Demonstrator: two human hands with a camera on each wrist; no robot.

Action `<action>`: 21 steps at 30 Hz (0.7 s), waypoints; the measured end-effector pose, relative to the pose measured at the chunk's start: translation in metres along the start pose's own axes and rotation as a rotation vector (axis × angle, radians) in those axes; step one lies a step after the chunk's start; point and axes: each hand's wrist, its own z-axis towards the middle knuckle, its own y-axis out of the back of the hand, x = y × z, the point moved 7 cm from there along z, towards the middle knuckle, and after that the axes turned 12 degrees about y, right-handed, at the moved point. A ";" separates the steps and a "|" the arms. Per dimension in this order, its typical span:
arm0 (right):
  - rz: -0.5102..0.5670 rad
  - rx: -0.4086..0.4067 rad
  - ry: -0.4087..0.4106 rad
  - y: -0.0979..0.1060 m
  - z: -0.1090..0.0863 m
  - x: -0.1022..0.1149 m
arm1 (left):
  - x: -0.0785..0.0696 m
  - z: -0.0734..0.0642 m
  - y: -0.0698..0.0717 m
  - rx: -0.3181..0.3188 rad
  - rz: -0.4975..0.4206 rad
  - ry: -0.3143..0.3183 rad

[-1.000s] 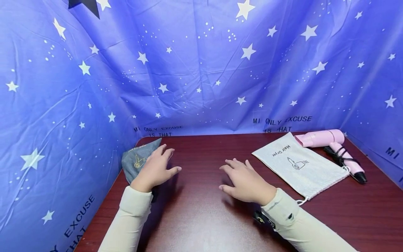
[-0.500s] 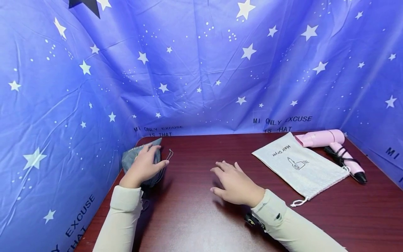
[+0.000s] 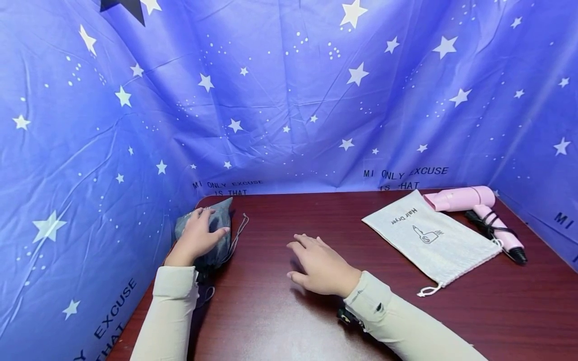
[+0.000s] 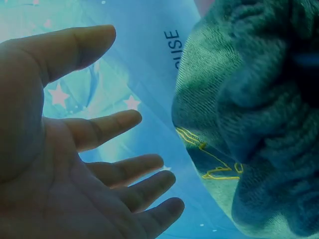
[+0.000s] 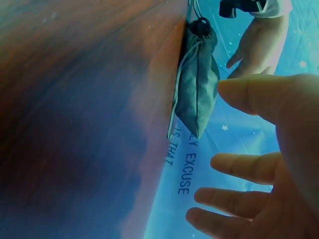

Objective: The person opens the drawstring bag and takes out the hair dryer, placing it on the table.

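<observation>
A grey drawstring pouch (image 3: 222, 245) lies at the left of the table, bulging, its neck gathered toward me and a loose cord at its side. Over the pouch hovers my left hand (image 3: 196, 238), fingers spread and holding nothing, hiding part of its print. In the left wrist view a gap shows between those fingertips and the pouch (image 4: 212, 94), where yellow stitched-looking lines are visible. My right hand (image 3: 322, 265) floats above the middle of the table, palm down, its fingers loosely extended around nothing. The pouch (image 5: 197, 89) also appears beyond it in the right wrist view.
On the right, a flat white drawstring bag (image 3: 406, 235) printed "Hair Dryer" lies on the dark red table (image 3: 280, 215). Beside it is a pink hair dryer (image 3: 465, 198) with its black cord wrapped. Blue star-patterned cloth (image 3: 280, 100) encloses the back and sides.
My left hand has shifted left and slightly toward me, uncovering the pouch's right side and cord. My right hand has drifted left over the table. Pouch, white bag and hair dryer stay put.
</observation>
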 end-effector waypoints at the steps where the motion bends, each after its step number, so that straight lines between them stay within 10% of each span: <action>1: -0.004 -0.004 0.007 -0.001 0.002 0.001 | 0.001 0.001 0.000 -0.002 -0.001 0.004; 21: -0.096 0.052 0.077 -0.016 0.042 0.027 | 0.036 0.008 -0.001 0.034 -0.032 0.147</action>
